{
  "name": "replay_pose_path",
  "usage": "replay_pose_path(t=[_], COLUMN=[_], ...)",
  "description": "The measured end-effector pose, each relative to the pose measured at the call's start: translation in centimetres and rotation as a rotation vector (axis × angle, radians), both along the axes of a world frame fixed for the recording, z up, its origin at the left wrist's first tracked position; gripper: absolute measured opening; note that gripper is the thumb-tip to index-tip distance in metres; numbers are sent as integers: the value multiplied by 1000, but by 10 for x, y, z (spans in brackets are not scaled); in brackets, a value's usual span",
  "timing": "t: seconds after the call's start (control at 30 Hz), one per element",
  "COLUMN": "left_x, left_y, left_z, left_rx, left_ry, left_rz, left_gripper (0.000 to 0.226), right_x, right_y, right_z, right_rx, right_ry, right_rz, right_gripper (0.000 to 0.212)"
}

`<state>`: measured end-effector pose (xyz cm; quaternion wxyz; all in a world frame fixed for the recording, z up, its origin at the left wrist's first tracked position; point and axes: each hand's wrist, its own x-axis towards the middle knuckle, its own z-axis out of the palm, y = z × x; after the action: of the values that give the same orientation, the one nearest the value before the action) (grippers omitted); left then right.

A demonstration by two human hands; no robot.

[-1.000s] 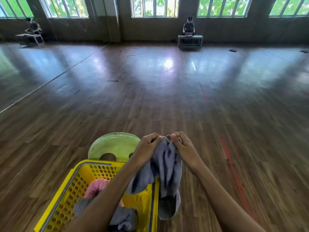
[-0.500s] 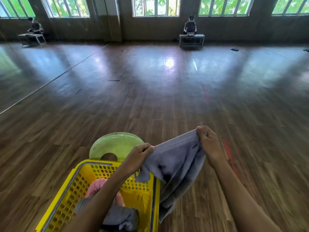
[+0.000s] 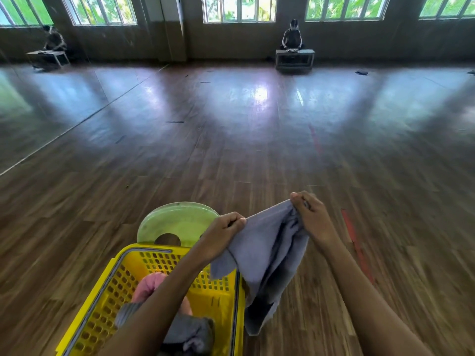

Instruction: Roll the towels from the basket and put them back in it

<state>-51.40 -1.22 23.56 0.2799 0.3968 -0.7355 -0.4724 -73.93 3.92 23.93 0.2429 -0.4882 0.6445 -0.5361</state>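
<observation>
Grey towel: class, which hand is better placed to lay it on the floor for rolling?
Likely right: the right hand pinches a towel corner over bare floor, while the left hand pinches its corner by the basket.

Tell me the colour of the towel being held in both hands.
The held towel is plain grey with a bluish tint, clearest in the head view.

Held towel [image 3: 267, 253]: plain grey-blue
Basket [image 3: 102, 304]: bright yellow, perforated walls, grey rim strip
Towels in basket: one pink [image 3: 150, 286], one dark grey [image 3: 190, 332]
Stool [image 3: 177, 222]: pale green
Floor [image 3: 231, 163]: brown wood planks, red line [image 3: 357, 247]
</observation>
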Motion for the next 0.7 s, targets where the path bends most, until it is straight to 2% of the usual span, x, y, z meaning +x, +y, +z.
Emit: replay_pose_path(t=[0.1,0.23,0.3,0.43,0.53,0.63,0.7], left_x=[-1,-30,-41,-39,-32,-36,-51], left_y=[-1,1,-2,-6,-3,-5,-5], left_z=[-1,11,13,11,8,5,7], left_rx=[-19,-7,-5,-9,42,44,30], left_ry=[-34,45,48,-5,-1,-8,-7], left_rz=[26,32,44,-2,-40,-19,-34], left_gripper=[25,21,20,23,24,24,24], right_x=[-4,28,35,12,-17,-30,-26], right_y=[1,4,5,8,12,14,14], right_z=[1,1,-1,-2,4,8,8], right_rx=[30,103,103,42,21,60,134], right_ry=[-78,-42,-98,-91,-152,-117,-93], right_rz=[44,229,309,171,88,132,241], right_gripper=[27,18,30,17,23,21,24])
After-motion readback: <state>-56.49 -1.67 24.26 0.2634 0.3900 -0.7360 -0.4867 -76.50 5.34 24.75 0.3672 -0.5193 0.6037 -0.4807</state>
